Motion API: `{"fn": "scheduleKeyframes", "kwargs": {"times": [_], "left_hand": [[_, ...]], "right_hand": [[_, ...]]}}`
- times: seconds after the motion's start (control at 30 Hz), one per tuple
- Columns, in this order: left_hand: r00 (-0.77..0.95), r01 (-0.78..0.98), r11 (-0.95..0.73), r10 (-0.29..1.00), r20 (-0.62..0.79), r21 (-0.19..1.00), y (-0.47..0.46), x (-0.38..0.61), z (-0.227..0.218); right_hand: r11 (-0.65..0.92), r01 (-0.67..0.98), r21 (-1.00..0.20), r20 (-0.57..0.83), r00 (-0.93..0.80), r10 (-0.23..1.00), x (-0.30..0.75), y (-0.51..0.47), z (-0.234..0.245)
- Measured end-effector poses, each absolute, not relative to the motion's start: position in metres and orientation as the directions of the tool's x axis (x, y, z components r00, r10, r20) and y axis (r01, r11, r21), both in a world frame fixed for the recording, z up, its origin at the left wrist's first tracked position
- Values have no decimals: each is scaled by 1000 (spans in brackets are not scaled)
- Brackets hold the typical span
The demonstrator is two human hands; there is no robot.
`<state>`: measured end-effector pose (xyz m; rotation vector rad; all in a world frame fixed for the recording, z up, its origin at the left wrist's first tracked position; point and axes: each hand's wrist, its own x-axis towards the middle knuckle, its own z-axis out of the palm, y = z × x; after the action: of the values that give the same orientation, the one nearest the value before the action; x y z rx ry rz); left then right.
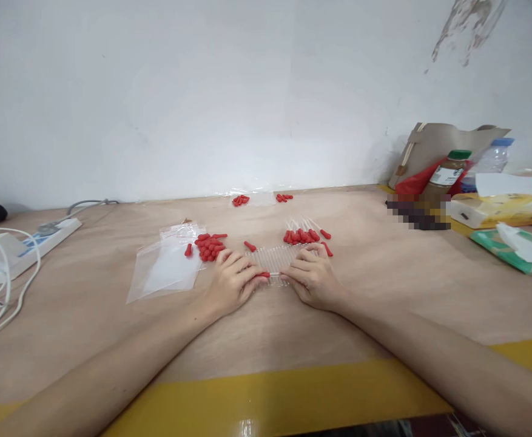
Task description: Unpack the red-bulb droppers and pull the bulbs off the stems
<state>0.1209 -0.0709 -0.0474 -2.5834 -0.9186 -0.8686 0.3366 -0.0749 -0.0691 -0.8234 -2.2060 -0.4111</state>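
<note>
My left hand (233,282) pinches a red rubber dropper bulb (264,275) between thumb and fingertips. Opposite it, my right hand (313,276) has its fingers closed on a thin clear dropper tube (275,275), whose left end meets the bulb; how deep it sits inside is hidden. Under and behind both hands lies a row of clear tubes (272,258). A pile of red bulbs (208,247) is beyond my left hand, with a single bulb (250,246) to its right. Past my right hand lie several droppers with red bulbs fitted (299,235).
Clear plastic bags (168,267) lie at left. Near the wall are two small groups of red bulbs (241,200). A power strip (33,249) with white cables stands far left. At right are a brown bottle (447,173), a grey bag (429,145) and tissue packs (511,249).
</note>
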Motion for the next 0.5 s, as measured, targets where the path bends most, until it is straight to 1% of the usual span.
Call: {"fn": "scheduleKeyframes", "kwargs": {"times": [0.23,0.5], "left_hand": [[664,590,-801,409,626,-102,-76,118,-44],[678,588,-802,416,607,-108,-76,118,-46]], "right_hand": [[768,640,29,745,-525,410,339,-80,-65],[769,638,37,731,-542,415,340,-81,-66]]}}
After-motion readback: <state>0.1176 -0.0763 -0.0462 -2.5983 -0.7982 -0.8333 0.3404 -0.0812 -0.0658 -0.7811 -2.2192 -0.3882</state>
